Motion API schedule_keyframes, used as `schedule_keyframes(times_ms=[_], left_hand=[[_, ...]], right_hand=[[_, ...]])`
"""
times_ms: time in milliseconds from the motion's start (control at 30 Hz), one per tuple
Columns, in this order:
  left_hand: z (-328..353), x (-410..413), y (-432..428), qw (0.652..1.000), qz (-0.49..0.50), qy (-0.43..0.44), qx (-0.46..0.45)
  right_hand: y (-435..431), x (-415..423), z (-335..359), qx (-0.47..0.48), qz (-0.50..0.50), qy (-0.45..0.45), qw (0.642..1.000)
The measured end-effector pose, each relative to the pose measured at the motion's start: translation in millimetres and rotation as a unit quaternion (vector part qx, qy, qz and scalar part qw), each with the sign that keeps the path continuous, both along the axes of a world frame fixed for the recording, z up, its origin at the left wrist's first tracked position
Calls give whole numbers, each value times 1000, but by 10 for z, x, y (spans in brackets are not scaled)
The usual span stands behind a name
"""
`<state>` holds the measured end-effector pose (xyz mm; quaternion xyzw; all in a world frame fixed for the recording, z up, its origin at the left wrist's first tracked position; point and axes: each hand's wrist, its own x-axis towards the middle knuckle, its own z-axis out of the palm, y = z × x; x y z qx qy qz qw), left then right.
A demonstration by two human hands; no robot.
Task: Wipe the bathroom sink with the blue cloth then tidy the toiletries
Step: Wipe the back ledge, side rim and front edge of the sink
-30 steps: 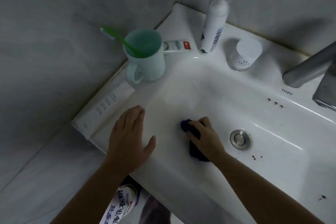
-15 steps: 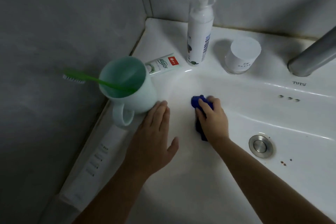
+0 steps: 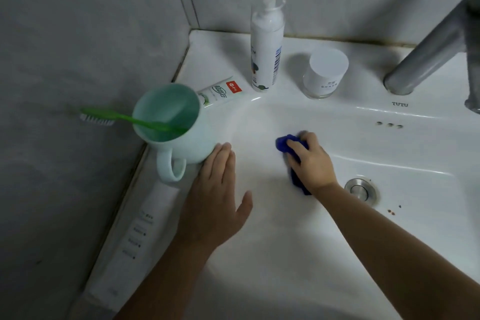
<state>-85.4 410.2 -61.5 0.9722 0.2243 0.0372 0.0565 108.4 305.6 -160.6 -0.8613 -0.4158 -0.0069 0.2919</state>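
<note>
My right hand (image 3: 310, 162) presses the bunched blue cloth (image 3: 284, 144) against the upper left slope of the white sink basin (image 3: 389, 153). My left hand (image 3: 215, 192) lies flat and open on the sink's left rim, its fingertips touching the pale green mug (image 3: 176, 125). A green toothbrush (image 3: 117, 117) leans out of the mug. A toothpaste tube (image 3: 220, 92) lies behind the mug. A white pump bottle (image 3: 266, 47) and a white-lidded jar (image 3: 324, 73) stand on the back ledge.
A long white box (image 3: 132, 239) lies along the left rim by the grey wall. The metal faucet (image 3: 428, 49) juts in at the upper right. The round drain plug (image 3: 359, 188) sits in the basin, with small brown specks (image 3: 392, 212) to its right.
My right hand slid the cloth from the basin's front up towards the back left slope. My left hand moved up the rim until it touched the mug. The view shifted closer.
</note>
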Motion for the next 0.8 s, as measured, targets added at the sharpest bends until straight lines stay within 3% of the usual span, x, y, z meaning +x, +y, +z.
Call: schedule_keyframes(times_ms=[67,167,300,467,533,633,700,800], left_hand=[[-1,-8,1,1000,3,0,-7],[-22,0,6,1000,6,-4,0],[-28,-9,12,1000,0,-23,-1],[-25,1,-10,999,4,-32,0],[-28,9,-10,999,4,-32,6],[-39,-6,-4,1000,1,-23,16],[-31,-8,-2,1000,2,-15,16],[-27,-9,-1,1000,7,-27,5]], right_hand=[[269,-52,168,16,38,-29,999],[739,-25,366,48,135,-152,978],[158,423,331,-1,155,-283,946],[-1109,731,217,-35,-1,-201,979],[-848,630,234,5,-12,-170,985],[70,297,291,64,73,-133,986],[454,126,335,76,79,-109,988],[125,243,315,62,70,-109,990]])
